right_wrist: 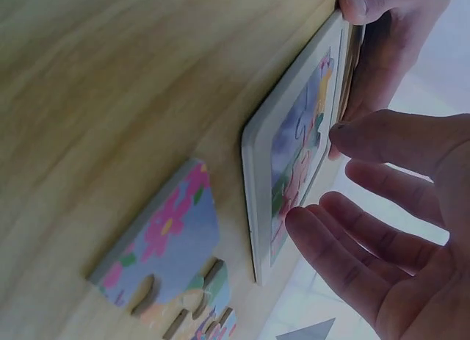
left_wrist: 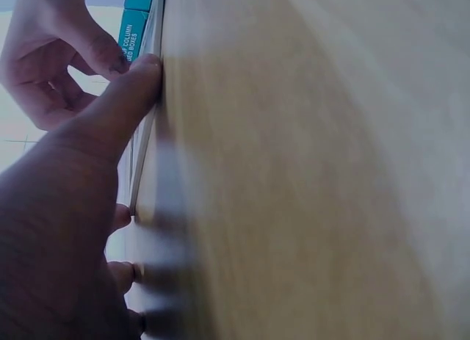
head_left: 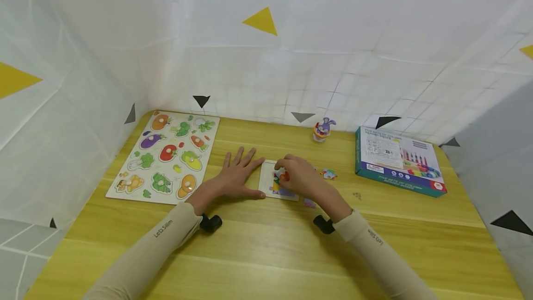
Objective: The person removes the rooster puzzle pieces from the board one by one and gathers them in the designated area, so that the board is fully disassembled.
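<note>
A small white-framed jigsaw tray (head_left: pixel 267 168) lies on the table between both hands, with colourful puzzle pieces (right_wrist: pixel 295 158) fitted in it. My left hand (head_left: pixel 239 177) rests spread on the table at the tray's left side, its thumb (left_wrist: pixel 139 79) along the tray edge. Over the tray, my right hand (head_left: pixel 300 175) has its thumb and fingertips down at the picture, spaced apart; nothing shows lifted between them. To the tray's right lie loose jigsaw pieces (head_left: pixel 328 174), including one with pink flowers (right_wrist: pixel 172 226), partly hidden by the right hand in the head view.
A vegetable peg puzzle board (head_left: pixel 162 170) lies at the left. A purple rabbit figure (head_left: pixel 322 129) stands at the back, and a teal-edged box (head_left: pixel 399 161) lies at the right. White sheeting (head_left: pixel 233 78) hangs behind the wooden table (head_left: pixel 266 253).
</note>
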The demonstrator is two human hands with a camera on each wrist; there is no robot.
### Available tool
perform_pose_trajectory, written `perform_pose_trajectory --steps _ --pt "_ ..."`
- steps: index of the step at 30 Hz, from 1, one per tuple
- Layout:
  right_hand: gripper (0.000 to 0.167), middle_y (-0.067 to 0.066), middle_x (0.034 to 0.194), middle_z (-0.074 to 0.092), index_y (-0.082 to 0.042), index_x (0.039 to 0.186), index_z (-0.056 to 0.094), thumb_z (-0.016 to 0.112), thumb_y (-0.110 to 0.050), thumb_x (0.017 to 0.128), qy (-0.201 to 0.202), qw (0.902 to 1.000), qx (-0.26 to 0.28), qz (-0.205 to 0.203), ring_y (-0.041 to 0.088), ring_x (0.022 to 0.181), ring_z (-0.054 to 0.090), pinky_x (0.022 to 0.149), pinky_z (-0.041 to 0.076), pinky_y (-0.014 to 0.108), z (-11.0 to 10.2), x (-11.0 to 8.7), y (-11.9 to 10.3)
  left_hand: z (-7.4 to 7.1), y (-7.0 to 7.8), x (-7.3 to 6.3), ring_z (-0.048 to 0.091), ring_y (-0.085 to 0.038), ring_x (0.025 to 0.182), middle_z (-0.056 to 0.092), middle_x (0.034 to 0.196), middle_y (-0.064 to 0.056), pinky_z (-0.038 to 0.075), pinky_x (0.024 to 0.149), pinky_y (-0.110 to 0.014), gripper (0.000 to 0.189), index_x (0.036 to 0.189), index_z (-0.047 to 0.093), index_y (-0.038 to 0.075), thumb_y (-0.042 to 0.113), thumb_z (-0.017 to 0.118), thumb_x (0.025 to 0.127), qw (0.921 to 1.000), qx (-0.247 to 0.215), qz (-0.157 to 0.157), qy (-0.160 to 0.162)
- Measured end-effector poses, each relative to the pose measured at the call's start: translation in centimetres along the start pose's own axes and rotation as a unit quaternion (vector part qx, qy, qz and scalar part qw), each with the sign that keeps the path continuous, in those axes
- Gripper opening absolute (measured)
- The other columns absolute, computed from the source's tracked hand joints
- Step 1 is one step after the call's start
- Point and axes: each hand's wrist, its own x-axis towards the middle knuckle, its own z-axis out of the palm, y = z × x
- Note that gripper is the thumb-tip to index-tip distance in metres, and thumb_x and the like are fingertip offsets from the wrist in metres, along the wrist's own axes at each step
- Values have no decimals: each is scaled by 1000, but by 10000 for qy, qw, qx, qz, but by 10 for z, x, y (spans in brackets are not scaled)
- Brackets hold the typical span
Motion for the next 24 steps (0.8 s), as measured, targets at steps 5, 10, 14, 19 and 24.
perform_pose_trajectory --steps 5,10,14,19,24 --pt "32 11 108 65 -5 111 72 81 -12 81 -184 9998 41 24 19 80 55 75 50 37 1 0 -1 0 0 0 -12 -40 150 -1 167 -11 -8 112 -67 106 162 19 24 78 61 81 10000 34 -7 -49" --pt "37 8 104 67 -5 112 72 84 -16 80 -236 9995 -163 -97 17 79 55 73 50 36 2 1 -1 1 0 0 -12 -40 150 -1 167 -11 -8 112 -67 105 162 20 24 78 60 81 10000 46 10 -13" --pt "36 6 97 68 -5 111 73 85 -17 79 -238 9991 -296 -175 15 72 53 65 48 33 4 3 -1 2 -1 1 -12 -41 150 -1 167 -11 -8 112 -67 105 162 20 24 78 60 81 10000 49 31 2" --pt "34 6 95 67 -7 109 74 84 -16 79 -215 9986 -441 -174 15 73 55 65 50 33 6 5 -3 1 -1 0 -12 -40 150 -2 167 -10 -8 113 -66 105 162 19 25 78 60 81 10000 43 2 2" --pt "32 7 99 65 -9 108 74 84 -17 79 -131 9984 -533 -118 16 74 55 64 50 33 8 4 -4 2 -2 1 -12 -40 150 -2 168 -10 -8 112 -66 105 162 19 25 79 59 81 10000 65 10 11"
